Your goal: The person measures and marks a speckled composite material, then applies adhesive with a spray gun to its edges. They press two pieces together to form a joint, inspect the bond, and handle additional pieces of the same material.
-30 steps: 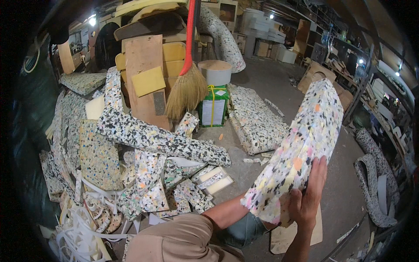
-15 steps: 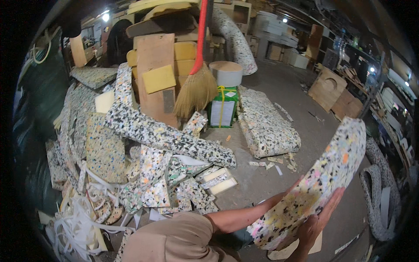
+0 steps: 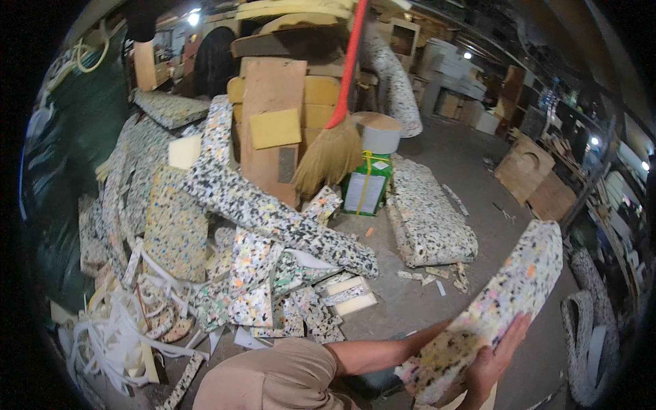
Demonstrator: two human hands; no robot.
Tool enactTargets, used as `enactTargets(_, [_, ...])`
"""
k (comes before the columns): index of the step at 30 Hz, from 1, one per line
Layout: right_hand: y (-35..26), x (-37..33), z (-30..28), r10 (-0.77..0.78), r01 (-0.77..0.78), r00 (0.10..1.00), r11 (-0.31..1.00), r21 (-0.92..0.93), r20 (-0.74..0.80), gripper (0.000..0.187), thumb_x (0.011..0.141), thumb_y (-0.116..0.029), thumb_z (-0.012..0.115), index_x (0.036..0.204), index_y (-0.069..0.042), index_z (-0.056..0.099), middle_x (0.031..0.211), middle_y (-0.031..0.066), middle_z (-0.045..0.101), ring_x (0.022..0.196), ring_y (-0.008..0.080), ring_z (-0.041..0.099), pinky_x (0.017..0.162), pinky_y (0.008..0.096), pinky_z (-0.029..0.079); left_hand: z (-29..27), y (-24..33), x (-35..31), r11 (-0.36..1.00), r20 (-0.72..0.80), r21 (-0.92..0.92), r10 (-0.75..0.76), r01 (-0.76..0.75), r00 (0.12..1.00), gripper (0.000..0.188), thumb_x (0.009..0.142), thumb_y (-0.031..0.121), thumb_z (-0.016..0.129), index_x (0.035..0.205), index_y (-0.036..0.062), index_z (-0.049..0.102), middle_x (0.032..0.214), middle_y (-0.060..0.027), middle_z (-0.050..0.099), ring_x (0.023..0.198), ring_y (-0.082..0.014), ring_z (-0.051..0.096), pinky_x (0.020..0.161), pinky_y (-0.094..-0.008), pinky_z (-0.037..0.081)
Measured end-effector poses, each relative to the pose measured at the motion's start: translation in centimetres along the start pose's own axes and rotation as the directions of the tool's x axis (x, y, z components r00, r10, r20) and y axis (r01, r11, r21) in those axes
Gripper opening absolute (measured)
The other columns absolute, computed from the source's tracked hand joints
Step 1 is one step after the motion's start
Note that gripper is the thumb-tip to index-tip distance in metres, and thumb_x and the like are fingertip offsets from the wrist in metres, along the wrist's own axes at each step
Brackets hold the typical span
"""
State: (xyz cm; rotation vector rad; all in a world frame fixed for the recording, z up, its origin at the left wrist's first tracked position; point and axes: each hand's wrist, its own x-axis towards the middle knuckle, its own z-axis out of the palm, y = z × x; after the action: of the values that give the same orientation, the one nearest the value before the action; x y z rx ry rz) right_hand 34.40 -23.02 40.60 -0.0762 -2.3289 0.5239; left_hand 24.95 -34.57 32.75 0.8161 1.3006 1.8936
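Observation:
A long slab of speckled bonded foam (image 3: 502,287) is held up at a slant on the right, its upper end tipped away to the right. Along its near right edge lies my right hand (image 3: 499,352), fingers extended against the foam and supporting it. My left forearm (image 3: 389,348) reaches across behind the slab, which hides my left hand, so its fingers do not show. Below the slab's lower end, a pale flat piece (image 3: 456,400) is partly visible.
A heap of foam offcuts (image 3: 273,225) and curled white strips (image 3: 113,335) spreads on the left. A red-handled broom (image 3: 331,150) stands by a green box (image 3: 365,184). A thick folded foam block (image 3: 434,212) lies ahead; foam rolls (image 3: 581,342) and shelving stand right.
The foam slab has dropped slightly, its upper end lower, and my right hand has moved with it. The background has shifted rightward and a little downward in the view.

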Motion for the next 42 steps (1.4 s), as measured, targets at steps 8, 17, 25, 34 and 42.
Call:
enactTargets(8, [-2.6,0.4,0.3,-0.066,0.097,0.992,0.948,-0.305,0.109,0.097,0.092,-0.075,0.028,0.152,0.001,0.029,0.158,0.0298,0.02,0.147,0.0478,0.017,0.116,0.0606,0.01,0.5,0.3,0.0,0.999,0.021,-0.022,-0.023,0.024,1.0,0.068,0.102,0.052,0.041,0.149,0.0031,0.037,0.144,-0.0111,0.051,0.127,-0.0194,0.049,0.111,-0.0324,0.032])
enactTargets(17, [-0.9,-0.3,-0.4,0.058,-0.053,0.997,0.994,-0.095,0.05,0.099,0.088,-0.08,0.033,0.154,-0.006,0.029,0.158,0.0321,0.016,0.147,0.0502,0.013,0.114,0.065,0.009,1.1,0.3,1.2,0.993,0.056,-0.05,-0.103,0.106,0.993,0.07,0.101,0.055,0.041,0.148,0.0029,0.039,0.144,-0.0105,0.052,0.127,-0.019,0.049,0.111,-0.0323,0.033])
enactTargets(25, [-0.7,-1.3,-0.6,-0.045,0.037,0.998,0.986,-0.16,-0.049,0.087,0.093,-0.069,0.041,0.154,-0.007,0.032,0.157,0.0338,0.018,0.145,0.0533,0.017,0.113,0.065,0.011,1.7,0.9,1.9,0.985,0.046,-0.074,-0.153,0.156,0.987,0.072,0.101,0.057,0.041,0.147,0.0027,0.04,0.143,-0.0101,0.052,0.127,-0.0187,0.049,0.111,-0.0321,0.034])
enactTargets(34, [0.9,-1.3,-1.1,-0.019,0.027,0.996,0.996,0.086,-0.09,0.085,0.091,-0.063,0.052,0.149,-0.003,0.039,0.156,0.0329,0.023,0.145,0.0524,0.018,0.116,0.0591,0.013,2.6,2.4,2.5,0.972,0.019,-0.133,-0.19,0.191,0.982,0.074,0.1,0.059,0.04,0.146,0.0025,0.041,0.142,-0.0096,0.052,0.128,-0.0184,0.049,0.11,-0.032,0.034])
enactTargets(42, [0.2,-1.7,-1.5,-0.014,0.018,0.995,0.999,0.036,-0.096,0.081,0.091,-0.058,0.055,0.15,-0.005,0.038,0.157,0.0324,0.022,0.145,0.0522,0.017,0.116,0.0594,0.011,2.6,2.2,2.1,0.966,0.009,-0.172,-0.196,0.195,0.981,0.075,0.099,0.062,0.04,0.146,0.0023,0.042,0.142,-0.0091,0.053,0.128,-0.0181,0.048,0.11,-0.0318,0.035])
